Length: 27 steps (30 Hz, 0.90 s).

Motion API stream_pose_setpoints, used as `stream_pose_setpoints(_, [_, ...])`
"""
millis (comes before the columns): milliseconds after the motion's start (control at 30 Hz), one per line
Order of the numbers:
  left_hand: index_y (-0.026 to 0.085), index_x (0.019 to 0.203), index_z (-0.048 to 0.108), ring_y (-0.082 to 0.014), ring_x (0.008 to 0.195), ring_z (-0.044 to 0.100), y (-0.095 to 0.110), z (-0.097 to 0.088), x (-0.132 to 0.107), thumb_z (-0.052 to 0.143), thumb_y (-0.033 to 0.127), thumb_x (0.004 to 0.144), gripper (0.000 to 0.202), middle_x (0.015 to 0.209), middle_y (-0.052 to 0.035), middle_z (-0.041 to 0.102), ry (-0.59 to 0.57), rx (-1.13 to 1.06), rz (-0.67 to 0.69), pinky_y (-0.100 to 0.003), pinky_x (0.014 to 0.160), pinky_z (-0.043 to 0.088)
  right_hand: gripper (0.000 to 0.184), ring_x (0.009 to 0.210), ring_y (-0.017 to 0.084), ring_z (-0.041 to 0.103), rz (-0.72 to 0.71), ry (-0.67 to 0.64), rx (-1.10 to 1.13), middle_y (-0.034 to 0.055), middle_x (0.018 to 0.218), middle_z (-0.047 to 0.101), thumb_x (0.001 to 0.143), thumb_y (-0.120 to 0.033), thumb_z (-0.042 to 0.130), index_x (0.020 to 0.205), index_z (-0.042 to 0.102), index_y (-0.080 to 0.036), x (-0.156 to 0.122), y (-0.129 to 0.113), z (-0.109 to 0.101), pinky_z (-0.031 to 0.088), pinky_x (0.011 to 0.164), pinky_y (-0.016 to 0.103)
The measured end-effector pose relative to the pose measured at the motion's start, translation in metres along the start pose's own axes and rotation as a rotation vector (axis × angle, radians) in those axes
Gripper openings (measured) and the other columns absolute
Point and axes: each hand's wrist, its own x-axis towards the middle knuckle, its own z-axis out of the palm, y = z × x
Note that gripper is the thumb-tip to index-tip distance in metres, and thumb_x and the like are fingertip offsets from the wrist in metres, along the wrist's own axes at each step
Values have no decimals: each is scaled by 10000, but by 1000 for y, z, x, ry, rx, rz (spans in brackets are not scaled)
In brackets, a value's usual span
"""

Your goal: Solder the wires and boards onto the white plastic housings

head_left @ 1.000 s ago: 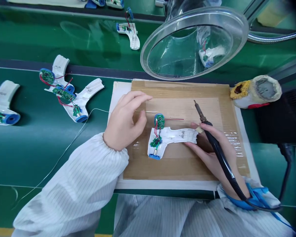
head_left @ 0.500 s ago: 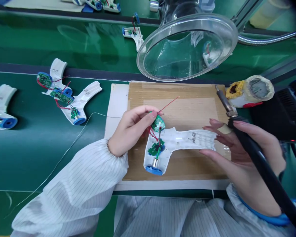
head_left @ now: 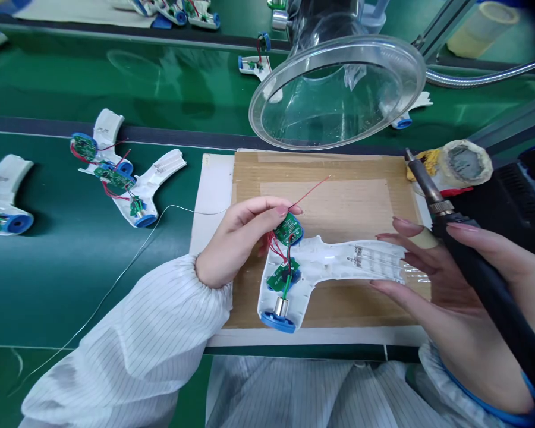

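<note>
My left hand is closed on a round green circuit board, pinching its upper edge between thumb and fingers. From that pinch a thin red wire sticks out up and right. A fine silvery wire runs across the bench to the same hand. Below the board lies an open white plastic housing shell, with a smaller green board, a metal cylinder and a blue end cap inside. My right hand grips a soldering iron, tip pointing up-left, while its other fingers and thumb straddle the shell's handle end.
Under the work is a brown cardboard sheet. A clear oval-rimmed hood overhangs the back. More wired shells lie at left. A white pot with a yellow sponge stands at right, beside a black box.
The soldering iron and my right hand have shifted right and slightly down. The shell has moved a little downward, its handle end rightward. The round board now shows more of its face.
</note>
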Motion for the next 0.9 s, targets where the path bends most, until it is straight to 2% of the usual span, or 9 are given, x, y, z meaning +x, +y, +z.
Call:
stream_pose_setpoints(133, [211,954,846,-81,590,499,0,0,-1,818,421,876,227,785,-19,689,-4,11,-8,-186,464,341,850,1175,249,782,-1,16,-2,5,1350,748,699,-69,981,1409,661,-409,0,-2,1,681,1071,379])
stream_pose_setpoints(333, [235,979,838,-89,556,485,1,-1,-3,789,407,898,197,745,0,648,-33,27,-10,-205,424,322,879,1171,278,784,22,33,-22,19,1363,744,677,-87,999,1419,653,-405,-4,-2,1,686,1070,428])
stream_pose_setpoints(467, [243,989,841,-103,570,463,0,-2,-2,772,408,898,201,791,-24,676,-20,77,24,-231,441,321,909,1179,287,779,28,37,-29,20,1340,755,644,-82,1013,1413,658,-412,-5,-2,0,706,1036,415])
stream_pose_setpoints(767, [238,1014,834,-109,547,461,0,-1,-2,726,433,931,238,763,-22,671,-19,110,27,-244,436,329,887,1213,293,766,9,35,-13,10,1350,745,672,-64,990,1413,657,-421,-1,-5,4,711,1026,432])
stream_pose_setpoints(833, [232,1070,823,-116,544,481,1,-4,-2,681,460,971,286,757,-19,676,-31,199,60,-253,450,357,878,1227,301,760,12,18,1,17,1366,740,683,-59,980,1418,652,-409,-1,-3,4,706,1029,441])
stream_pose_setpoints(900, [215,1143,803,-143,628,570,2,-10,-1,640,466,1007,328,839,-39,716,-15,416,180,-268,521,435,860,1246,293,752,30,-3,-4,26,1395,732,708,-55,966,1429,642,-396,-2,4,4,681,1067,438])
